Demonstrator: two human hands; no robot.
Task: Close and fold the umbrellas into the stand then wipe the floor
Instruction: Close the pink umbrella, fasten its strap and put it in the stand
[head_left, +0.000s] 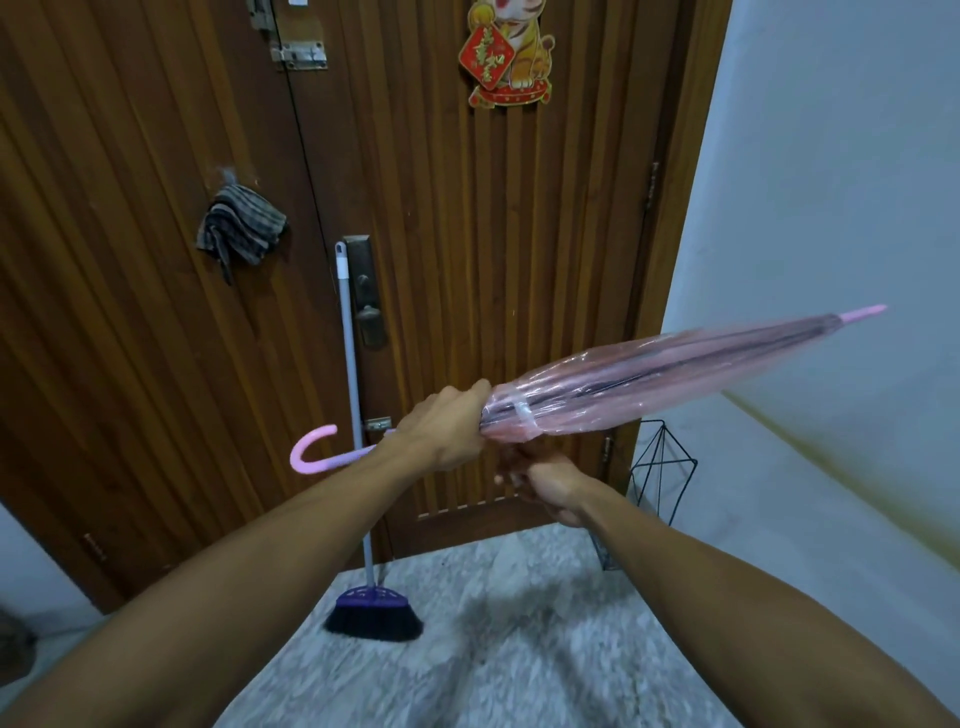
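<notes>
Pink clear plastic, gathered shut: the umbrella (670, 371) lies almost level in the air before the wooden door (467, 234), its tip far right, its hooked handle (311, 453) left. The left hand (447, 428) is clenched around the canopy's gathered end by the strap. The right hand (545, 480) sits just under it, fingers curled, though what it grips is hidden. A wire stand (662, 480) waits right; a broom (371, 608) leans left.

Both arms reach forward, left hand (449, 428) clenched above the curled right hand (545, 480).
</notes>
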